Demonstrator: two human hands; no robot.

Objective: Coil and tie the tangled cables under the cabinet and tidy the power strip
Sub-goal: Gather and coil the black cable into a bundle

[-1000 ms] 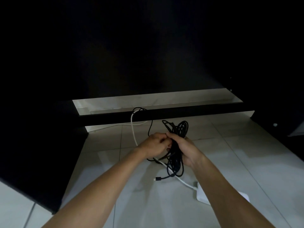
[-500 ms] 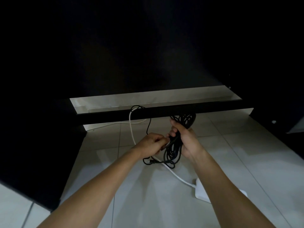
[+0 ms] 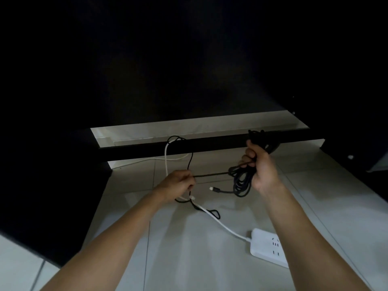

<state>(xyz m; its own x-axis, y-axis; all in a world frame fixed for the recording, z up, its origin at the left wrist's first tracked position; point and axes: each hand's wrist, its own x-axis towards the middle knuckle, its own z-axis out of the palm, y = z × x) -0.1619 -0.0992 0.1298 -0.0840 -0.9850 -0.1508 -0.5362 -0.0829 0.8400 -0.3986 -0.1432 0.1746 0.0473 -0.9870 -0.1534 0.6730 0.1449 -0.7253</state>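
My right hand (image 3: 261,167) grips a coiled bundle of black cable (image 3: 241,181), whose loops hang below and stick out above the fist. One strand runs taut from the coil leftward to my left hand (image 3: 178,184), which pinches it. The cable's free plug end (image 3: 212,188) dangles between my hands. A white power strip (image 3: 269,247) lies on the tiled floor by my right forearm. Its white cord (image 3: 220,221) runs under my left hand and up towards the cabinet's black rail (image 3: 210,144).
A dark cabinet (image 3: 52,185) fills the left side and the top of the view. Another dark panel (image 3: 357,175) rises on the right. Between them is pale tiled floor (image 3: 210,259). Beyond the rail a lit strip of floor shows.
My hands have moved apart: the right one carried the coil up and to the right, the left one stayed low, pulling a strand out taut between them. The plug end now hangs free.
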